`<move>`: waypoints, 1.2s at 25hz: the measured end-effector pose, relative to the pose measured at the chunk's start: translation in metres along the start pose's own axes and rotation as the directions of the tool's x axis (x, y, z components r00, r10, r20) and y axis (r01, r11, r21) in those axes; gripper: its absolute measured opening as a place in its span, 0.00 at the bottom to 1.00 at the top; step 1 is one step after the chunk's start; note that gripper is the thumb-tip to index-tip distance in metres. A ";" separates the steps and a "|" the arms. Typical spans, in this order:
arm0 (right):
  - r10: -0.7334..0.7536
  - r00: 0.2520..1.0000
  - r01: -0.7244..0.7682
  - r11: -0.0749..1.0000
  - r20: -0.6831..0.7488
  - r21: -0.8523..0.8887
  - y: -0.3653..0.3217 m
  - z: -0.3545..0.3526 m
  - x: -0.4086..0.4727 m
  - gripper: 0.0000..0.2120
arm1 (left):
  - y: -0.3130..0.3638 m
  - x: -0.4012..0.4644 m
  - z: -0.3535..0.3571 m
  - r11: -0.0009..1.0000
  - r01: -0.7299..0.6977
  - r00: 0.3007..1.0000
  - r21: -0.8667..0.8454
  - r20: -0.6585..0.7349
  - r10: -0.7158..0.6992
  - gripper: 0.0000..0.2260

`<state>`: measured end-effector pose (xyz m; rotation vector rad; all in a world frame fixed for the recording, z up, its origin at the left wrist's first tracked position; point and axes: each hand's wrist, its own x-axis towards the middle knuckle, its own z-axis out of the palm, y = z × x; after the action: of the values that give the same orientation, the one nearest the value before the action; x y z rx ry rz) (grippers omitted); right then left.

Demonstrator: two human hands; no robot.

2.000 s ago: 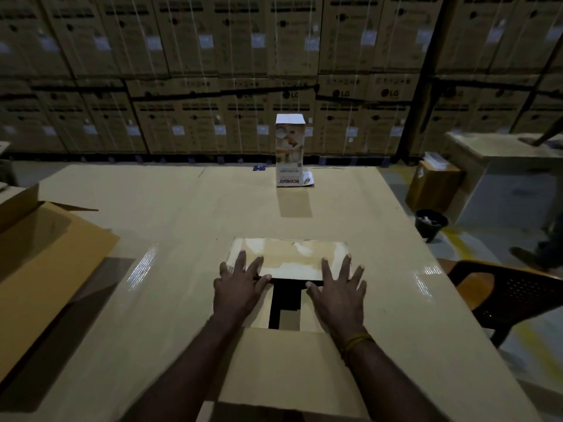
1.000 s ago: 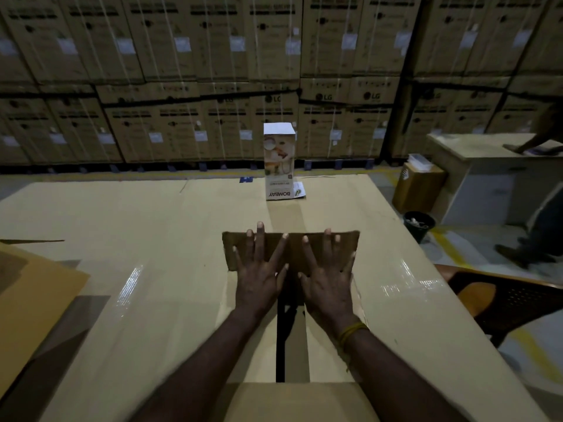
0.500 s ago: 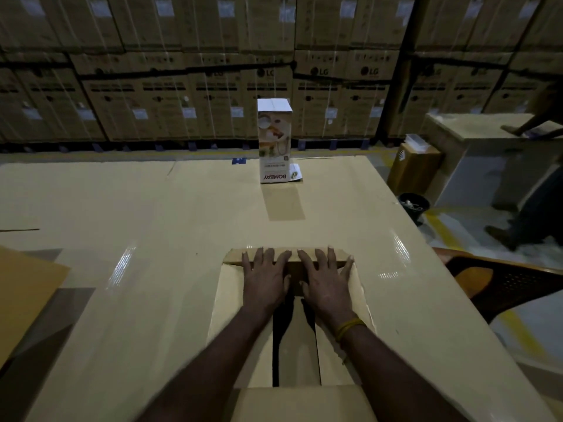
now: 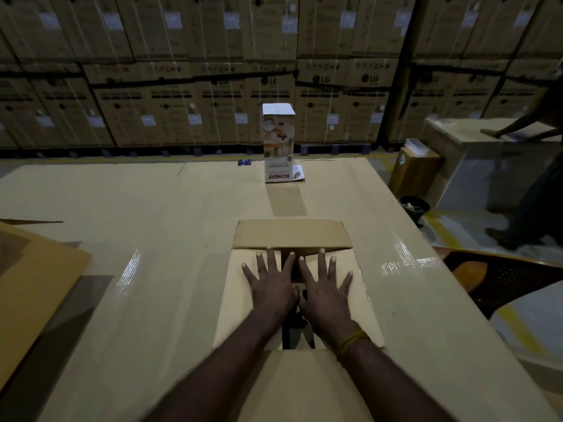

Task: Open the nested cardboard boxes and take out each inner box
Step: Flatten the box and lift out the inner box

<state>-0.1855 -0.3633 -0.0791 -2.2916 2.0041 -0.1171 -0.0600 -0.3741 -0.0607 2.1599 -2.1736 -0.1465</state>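
A brown cardboard box (image 4: 362,303) lies flat on the table in front of me. Its far flap (image 4: 291,234) stands folded outward beyond my fingertips, and its near flap (image 4: 300,388) points toward me. My left hand (image 4: 271,283) and my right hand (image 4: 324,287) rest palm down, fingers spread, side by side on the two inner flaps. A dark gap (image 4: 297,333) runs between those flaps under my wrists; what lies inside is hidden. A yellow band circles my right wrist.
A tall white printed carton (image 4: 278,143) stands upright at the table's far edge. A large open brown box (image 4: 33,287) sits at the left. A brown chair (image 4: 505,277), a black bin (image 4: 414,207) and a person's arm (image 4: 524,124) are on the right. Stacked cartons wall the back.
My hands slid from the far flap back onto the two inner flaps. The far flap, earlier pressed under my fingers, now lies free beyond them.
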 end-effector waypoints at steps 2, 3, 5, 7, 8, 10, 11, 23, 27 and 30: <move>-0.020 0.998 0.021 1.000 0.055 -0.023 -0.004 0.002 -0.016 0.40 | 0.000 -0.021 0.001 1.000 0.012 0.999 0.012 0.036 -0.012 0.37; -0.038 0.995 0.041 0.999 0.088 -0.030 -0.005 0.003 -0.023 0.41 | 0.001 -0.031 0.002 1.000 0.019 0.998 0.013 0.052 -0.020 0.37; -0.072 0.988 0.078 0.996 0.137 -0.035 -0.007 0.002 -0.030 0.41 | 0.001 -0.048 0.003 0.999 0.047 0.996 0.012 0.076 -0.048 0.36; -0.097 0.982 0.101 0.995 0.162 -0.013 -0.011 -0.005 -0.032 0.39 | -0.002 -0.061 0.000 0.996 0.084 0.992 -0.005 0.098 -0.083 0.35; -0.112 0.980 0.112 0.994 0.165 0.005 -0.014 -0.009 -0.032 0.38 | -0.004 -0.065 -0.004 0.995 0.102 0.989 -0.021 0.107 -0.099 0.35; -0.147 0.976 0.141 0.989 0.161 0.045 -0.023 -0.015 -0.032 0.42 | -0.006 -0.072 -0.017 0.988 0.140 0.986 -0.069 0.097 -0.133 0.32; -0.164 0.975 0.154 0.985 0.149 0.078 -0.028 -0.018 -0.032 0.46 | -0.007 -0.074 -0.026 0.984 0.152 0.987 -0.092 0.072 -0.145 0.30; -0.448 0.894 0.446 0.884 -0.022 0.141 -0.110 -0.046 -0.009 0.36 | -0.069 -0.106 -0.113 0.955 0.271 0.961 0.124 -0.101 -0.259 0.26; -0.491 0.871 0.485 0.864 0.019 0.132 -0.132 -0.025 -0.008 0.30 | -0.100 -0.113 -0.102 0.908 0.396 0.917 0.135 -0.110 -0.384 0.24; -0.495 0.866 0.491 0.869 0.074 0.069 -0.135 -0.007 -0.010 0.28 | -0.112 -0.115 -0.081 0.890 0.444 0.895 0.103 -0.016 -0.445 0.25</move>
<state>-0.0543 -0.3354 -0.0560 -2.6678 1.3125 -0.0933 0.0617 -0.2611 0.0084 2.6883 -1.6806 -0.0656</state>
